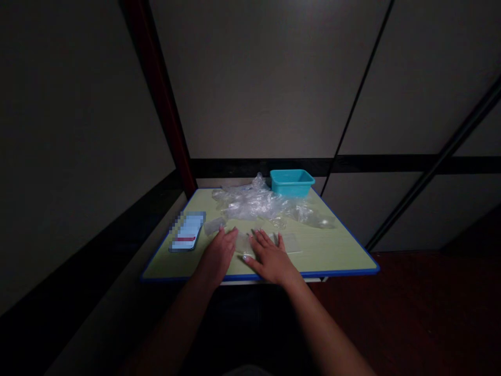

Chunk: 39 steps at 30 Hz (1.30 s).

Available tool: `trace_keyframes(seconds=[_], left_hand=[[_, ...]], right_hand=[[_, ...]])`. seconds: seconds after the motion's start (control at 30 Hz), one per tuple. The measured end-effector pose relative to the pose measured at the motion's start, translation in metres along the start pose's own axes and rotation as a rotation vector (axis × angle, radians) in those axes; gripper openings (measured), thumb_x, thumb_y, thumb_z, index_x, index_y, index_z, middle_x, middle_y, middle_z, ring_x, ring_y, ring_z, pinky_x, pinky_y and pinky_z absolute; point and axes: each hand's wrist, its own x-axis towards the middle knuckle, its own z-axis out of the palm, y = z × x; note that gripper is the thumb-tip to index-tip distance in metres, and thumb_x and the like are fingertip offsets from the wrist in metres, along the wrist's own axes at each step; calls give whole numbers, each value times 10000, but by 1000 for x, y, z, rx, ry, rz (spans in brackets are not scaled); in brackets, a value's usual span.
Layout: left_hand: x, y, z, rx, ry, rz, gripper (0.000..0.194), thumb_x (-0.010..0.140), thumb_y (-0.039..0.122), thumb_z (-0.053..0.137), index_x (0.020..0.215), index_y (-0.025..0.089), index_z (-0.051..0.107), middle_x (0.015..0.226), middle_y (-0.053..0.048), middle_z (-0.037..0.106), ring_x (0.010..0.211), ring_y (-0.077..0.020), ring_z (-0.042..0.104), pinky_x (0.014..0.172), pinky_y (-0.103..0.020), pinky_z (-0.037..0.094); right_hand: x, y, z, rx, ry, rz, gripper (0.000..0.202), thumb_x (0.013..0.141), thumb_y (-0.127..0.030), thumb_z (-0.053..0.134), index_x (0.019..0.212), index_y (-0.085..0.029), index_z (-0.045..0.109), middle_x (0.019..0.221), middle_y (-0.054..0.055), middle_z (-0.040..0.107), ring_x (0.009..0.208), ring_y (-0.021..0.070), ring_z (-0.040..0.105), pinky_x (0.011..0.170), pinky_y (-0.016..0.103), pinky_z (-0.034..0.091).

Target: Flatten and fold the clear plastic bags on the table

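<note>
My right hand (269, 257) lies palm down with its fingers spread on a flat piece of clear plastic (291, 244), which looks like a bag. Just left of it, my left hand (219, 254) rests near the plastic's left end, fingers extended and nothing visible in them. Whether the left fingers press on the plastic is hard to see. Beyond the left fingertips is a small folded piece of clear plastic (213, 225). A loose heap of crumpled clear plastic bags (250, 202) spreads across the back of the table.
A teal plastic basket (291, 183) stands at the back right of the pale green, blue-edged table (329, 256). On the left lies a phone (190, 232) with its screen lit. Panelled walls (258, 94) close in behind and to the left.
</note>
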Motion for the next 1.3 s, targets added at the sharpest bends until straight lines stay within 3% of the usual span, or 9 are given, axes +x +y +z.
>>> trace_keyframes(seconds=[0.13,0.27,0.43,0.57,1.03,1.2,1.3], left_hand=[[-2,-2,-1,68,5,35,493,1001,388,229,1231,147,592,1464,-87,442,1415,-152,267,1173,-290,128],[-5,-2,4,121,18,66,496,1000,377,239,1266,120,570,1471,-98,427,1414,-153,267,1168,-275,147],[-7,1,19,199,-17,93,511,1001,383,238,1331,107,513,1500,-95,369,1414,-153,265,1165,-273,155],[-9,4,34,271,-41,92,534,1005,369,215,1372,71,464,1515,-115,323,1422,-154,234,1166,-268,140],[-3,3,53,306,-88,112,507,1015,305,250,1378,2,432,1494,-152,336,1399,-166,294,1157,-263,184],[-3,2,57,329,-81,86,476,1016,309,260,1378,71,458,1488,-118,363,1399,-162,289,1163,-274,163],[-6,2,60,330,-73,69,488,1018,311,249,1393,58,432,1487,-131,361,1400,-160,284,1159,-264,173]], right_hand=[[-1,5,-2,14,15,47,777,919,-653,248,1501,-143,182,1561,106,165,1450,247,102,1113,610,-52],[0,7,-2,2,3,40,774,918,-660,241,1497,-148,207,1560,117,157,1448,257,116,1106,614,-67],[-1,4,-1,-7,2,-3,743,909,-685,232,1450,-190,352,1559,124,176,1444,259,136,1103,624,-38],[-4,7,-4,-13,35,34,761,909,-675,257,1473,-165,299,1557,128,190,1442,280,141,1109,622,-30],[-35,55,-24,-41,9,205,808,863,-715,334,1486,-205,264,1555,84,206,1441,282,142,1120,609,-8],[-46,64,-21,-57,13,236,852,846,-730,351,1491,-184,242,1555,99,204,1439,283,148,1122,603,-14],[-47,64,-19,-66,43,220,831,851,-717,364,1484,-189,265,1553,97,210,1440,275,152,1118,608,-27]])
